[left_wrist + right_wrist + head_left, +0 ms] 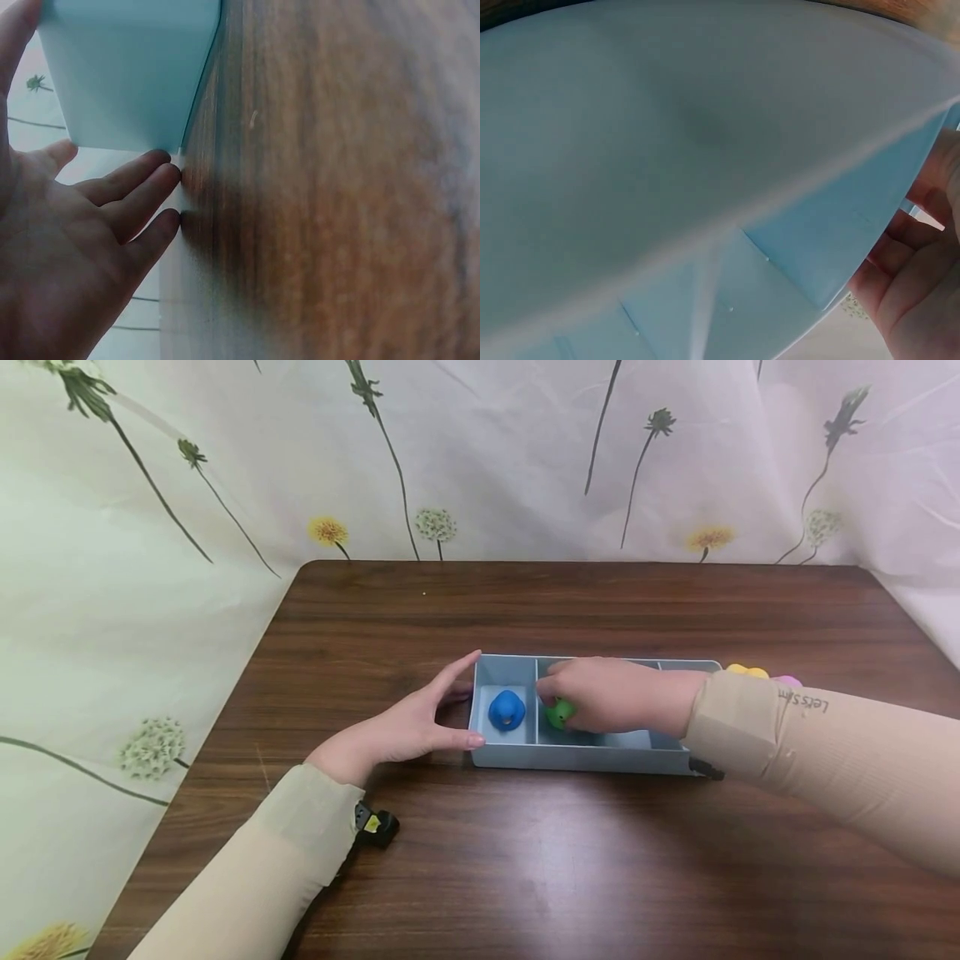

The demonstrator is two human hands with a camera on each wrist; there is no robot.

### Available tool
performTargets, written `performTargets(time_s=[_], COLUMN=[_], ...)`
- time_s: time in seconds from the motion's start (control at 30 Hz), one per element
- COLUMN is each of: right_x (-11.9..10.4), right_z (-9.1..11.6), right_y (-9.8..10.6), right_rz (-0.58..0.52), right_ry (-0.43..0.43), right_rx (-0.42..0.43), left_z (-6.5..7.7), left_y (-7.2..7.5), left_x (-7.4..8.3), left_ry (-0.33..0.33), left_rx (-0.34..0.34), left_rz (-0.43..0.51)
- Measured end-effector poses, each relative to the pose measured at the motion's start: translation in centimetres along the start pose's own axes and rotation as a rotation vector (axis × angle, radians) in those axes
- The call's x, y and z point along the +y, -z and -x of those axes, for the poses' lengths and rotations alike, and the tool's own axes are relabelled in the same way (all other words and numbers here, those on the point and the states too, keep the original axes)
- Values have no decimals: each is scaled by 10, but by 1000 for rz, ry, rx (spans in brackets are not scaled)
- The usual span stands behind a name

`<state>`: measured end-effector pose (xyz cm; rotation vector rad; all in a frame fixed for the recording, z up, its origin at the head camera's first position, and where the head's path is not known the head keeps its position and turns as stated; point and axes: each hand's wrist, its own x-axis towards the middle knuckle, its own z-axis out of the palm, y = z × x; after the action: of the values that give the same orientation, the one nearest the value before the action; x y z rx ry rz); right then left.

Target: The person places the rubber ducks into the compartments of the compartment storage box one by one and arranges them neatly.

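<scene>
A light blue compartment tray [585, 759] lies lengthwise on the table. My left hand [412, 722] spans its left end, thumb at the front corner and index finger at the back one. In the left wrist view, its fingers [142, 184] extend quite straight beside the tray's end wall. A blue rubber duck [507, 712] sits in the leftmost compartment. Reaching over the tray, my right hand [611, 693] pinches a green rubber duck [558, 714] in the compartment beside it, partly covering it. In the right wrist view the tray's wall [645, 142] fills most of the picture and neither duck shows.
Yellow [746, 671] and pink [787, 681] objects lie past the tray's right end, mostly hidden by the right forearm. The dark wooden table [525, 852] meets a flower-printed cloth [510, 460] at the back and left. Small black devices hang below both wrists.
</scene>
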<state>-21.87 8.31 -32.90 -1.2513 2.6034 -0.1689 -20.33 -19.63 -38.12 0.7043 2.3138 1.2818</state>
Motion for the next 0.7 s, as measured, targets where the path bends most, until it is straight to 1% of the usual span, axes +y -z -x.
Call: performTargets(time_s=[0.3,0.57,0.7], right_x=[0,0,-1], right_z=[0,1,2], right_y=[0,1,5], right_rz=[-22,-40,-53], right_ry=[10,-4,-18], right_rx=[2,-1,2], left_z=[-1,-1,0], left_y=[0,0,0], left_x=[-2,-1,0], left_ry=[1,11,16], left_rx=[4,7,6], left_rz=[-2,-5,-8])
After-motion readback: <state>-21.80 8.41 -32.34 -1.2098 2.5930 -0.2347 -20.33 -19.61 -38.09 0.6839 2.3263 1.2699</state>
